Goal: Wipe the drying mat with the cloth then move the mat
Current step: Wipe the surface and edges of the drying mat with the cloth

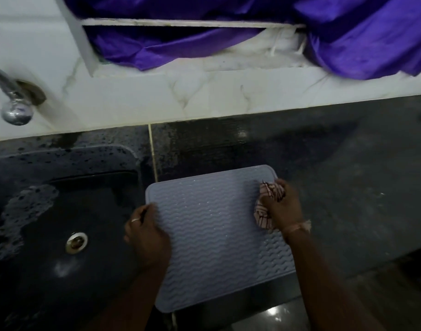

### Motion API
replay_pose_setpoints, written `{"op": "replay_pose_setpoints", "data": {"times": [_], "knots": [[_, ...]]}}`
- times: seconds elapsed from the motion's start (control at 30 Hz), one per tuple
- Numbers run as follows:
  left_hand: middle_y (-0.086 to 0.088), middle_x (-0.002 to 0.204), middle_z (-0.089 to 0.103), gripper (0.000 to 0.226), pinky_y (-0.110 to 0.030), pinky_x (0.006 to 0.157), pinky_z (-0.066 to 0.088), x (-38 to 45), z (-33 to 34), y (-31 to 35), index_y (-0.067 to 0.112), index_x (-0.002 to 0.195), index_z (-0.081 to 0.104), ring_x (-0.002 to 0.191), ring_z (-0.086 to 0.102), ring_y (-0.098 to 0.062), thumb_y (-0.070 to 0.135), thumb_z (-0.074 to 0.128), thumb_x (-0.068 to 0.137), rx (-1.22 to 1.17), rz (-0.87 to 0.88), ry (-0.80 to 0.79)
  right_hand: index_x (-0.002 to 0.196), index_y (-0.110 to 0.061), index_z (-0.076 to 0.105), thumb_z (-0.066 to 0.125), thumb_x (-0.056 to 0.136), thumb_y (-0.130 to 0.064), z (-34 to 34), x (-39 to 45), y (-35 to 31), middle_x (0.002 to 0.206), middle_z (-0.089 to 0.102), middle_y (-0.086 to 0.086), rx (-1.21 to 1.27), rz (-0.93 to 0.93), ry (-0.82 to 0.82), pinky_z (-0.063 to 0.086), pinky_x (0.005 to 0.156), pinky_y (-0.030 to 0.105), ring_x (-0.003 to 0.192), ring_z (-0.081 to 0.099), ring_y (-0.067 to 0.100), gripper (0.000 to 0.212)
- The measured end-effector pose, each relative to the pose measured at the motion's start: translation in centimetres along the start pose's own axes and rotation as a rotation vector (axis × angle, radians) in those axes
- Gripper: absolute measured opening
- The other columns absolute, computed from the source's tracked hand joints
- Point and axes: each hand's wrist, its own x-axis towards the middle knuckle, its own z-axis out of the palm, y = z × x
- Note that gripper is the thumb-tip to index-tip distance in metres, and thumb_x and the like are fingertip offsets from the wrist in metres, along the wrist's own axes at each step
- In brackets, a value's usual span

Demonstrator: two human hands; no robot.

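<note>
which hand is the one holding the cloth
The right hand: its fingers are bunched around the striped cloth at the mat's right edge. The left hand holds no cloth, it rests on the mat's left edge beside the sink.

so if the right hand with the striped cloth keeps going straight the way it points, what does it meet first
The right hand, gripping the bunched pink striped cloth, points toward the far right corner of the grey wavy silicone drying mat. Past that corner lies bare dark stone counter, then probably the white marble wall; depth is unclear.
</note>
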Motion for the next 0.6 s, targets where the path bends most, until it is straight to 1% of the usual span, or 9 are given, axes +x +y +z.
{"op": "replay_pose_setpoints", "data": {"times": [0.03,0.1,0.13,0.17,0.27,0.4,0.47,0.53,0.6], "knots": [[-0.014,0.145,0.043,0.047,-0.052,0.112,0.029,0.0,-0.1,0.3,0.021,0.138,0.056,0.131,0.035,-0.038,0.008,0.047,0.094,0.012,0.004,0.007,0.128,-0.016,0.057,0.071,0.090,-0.020,-0.3,0.6,0.1,0.118,0.063,0.007,-0.110,-0.066,0.043,0.050,0.080,0.014,0.101,0.061,0.021,0.041],[-0.015,0.145,0.043,0.051,-0.053,0.112,0.027,-0.3,-0.3,0.8,0.018,0.138,0.057,0.133,0.034,-0.040,0.001,0.049,0.091,0.040,0.019,0.017,0.126,-0.016,0.062,0.062,0.096,-0.028,-0.3,1.7,0.3,0.120,0.064,0.014,-0.352,-0.139,0.118,0.050,0.090,0.031,0.108,0.060,0.033,0.032],[-0.016,0.144,0.044,0.054,-0.054,0.112,0.027,-0.4,-0.3,1.0,0.016,0.138,0.058,0.132,0.036,-0.041,-0.004,0.051,0.089,0.057,0.038,0.024,0.124,-0.016,0.063,0.058,0.097,-0.029,-0.1,2.0,0.3,0.122,0.063,0.017,-0.450,-0.147,0.120,0.049,0.092,0.036,0.110,0.059,0.036,0.031],[-0.017,0.143,0.046,0.056,-0.054,0.110,0.029,-0.4,-0.3,1.1,0.015,0.137,0.059,0.130,0.038,-0.042,-0.007,0.052,0.086,0.074,0.051,0.030,0.123,-0.016,0.065,0.056,0.097,-0.030,0.2,2.2,0.4,0.122,0.063,0.018,-0.527,-0.147,0.101,0.049,0.092,0.038,0.109,0.060,0.037,0.030],[-0.016,0.140,0.049,0.059,-0.056,0.106,0.033,-0.3,0.0,0.8,0.015,0.135,0.061,0.125,0.041,-0.043,-0.009,0.053,0.082,0.113,0.056,0.044,0.117,-0.014,0.066,0.050,0.098,-0.032,0.8,2.7,0.0,0.122,0.061,0.018,-0.645,-0.088,0.071,0.050,0.089,0.037,0.101,0.063,0.036,0.031],[-0.016,0.140,0.049,0.057,-0.057,0.107,0.031,-0.1,0.4,0.7,0.014,0.134,0.061,0.125,0.040,-0.043,-0.010,0.053,0.083,0.098,0.062,0.060,0.107,-0.006,0.065,0.050,0.096,-0.028,2.0,2.4,-1.1,0.116,0.063,0.020,-0.650,-0.045,0.072,0.049,0.085,0.035,0.100,0.063,0.036,0.029],[-0.016,0.141,0.048,0.055,-0.056,0.108,0.031,-0.2,0.3,0.8,0.015,0.135,0.061,0.126,0.040,-0.043,-0.008,0.053,0.085,0.081,0.049,0.052,0.104,-0.004,0.065,0.048,0.097,-0.026,3.0,1.4,-1.9,0.112,0.063,0.018,-0.663,-0.069,0.023,0.046,0.078,0.031,0.097,0.062,0.033,0.028],[-0.017,0.141,0.049,0.055,-0.057,0.108,0.032,-0.2,0.1,0.8,0.013,0.134,0.062,0.127,0.040,-0.043,-0.009,0.054,0.085,0.076,0.060,0.050,0.100,-0.004,0.064,0.048,0.097,-0.025,4.2,-0.1,-2.4,0.106,0.062,0.016,-0.646,-0.129,-0.017,0.038,0.071,0.027,0.090,0.060,0.029,0.026],[-0.017,0.142,0.048,0.055,-0.055,0.110,0.032,-0.1,-0.1,1.0,0.014,0.137,0.060,0.130,0.039,-0.042,-0.008,0.053,0.087,0.083,0.058,0.034,0.098,-0.005,0.064,0.051,0.095,-0.023,5.5,-1.7,-2.8,0.101,0.057,0.013,-0.584,-0.180,-0.055,0.041,0.068,0.026,0.079,0.056,0.025,0.023]]}}
